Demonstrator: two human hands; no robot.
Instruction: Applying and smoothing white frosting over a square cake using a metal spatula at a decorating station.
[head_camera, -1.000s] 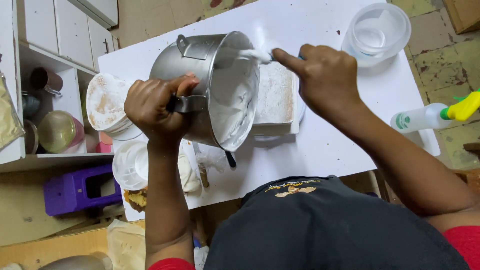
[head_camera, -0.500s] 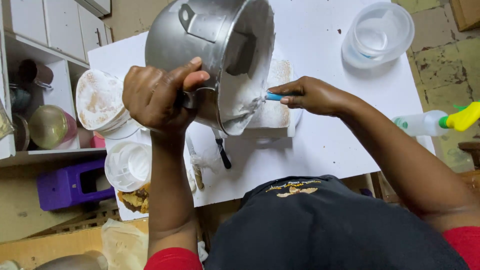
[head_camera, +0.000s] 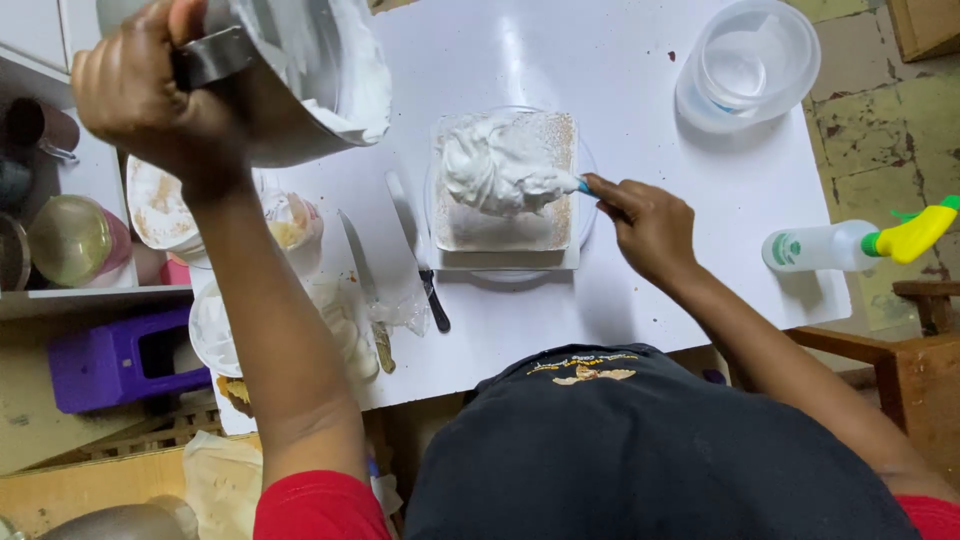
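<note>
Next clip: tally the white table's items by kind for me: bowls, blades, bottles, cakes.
Metal mixing bowl, held up in the left hand: 1
Clear plastic bowls: 1 stack
Knives and palette knife: 2
Spray bottle: 1
Square cake under cream: 1
Total: 6

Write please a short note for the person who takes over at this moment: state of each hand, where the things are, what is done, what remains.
Left hand: grip shut on the handle of the metal pot, lifted and tilted at the table's left; white cream clings inside.
Right hand: grip shut on a blue-handled spatula, its tip in the cream.
Square cake: on a clear plate at the table's middle, with a mound of cream on top.
Done: cream is on the cake.
Left: cream is not spread; the cake's edges are bare. Two knives lie left of the plate.
</note>
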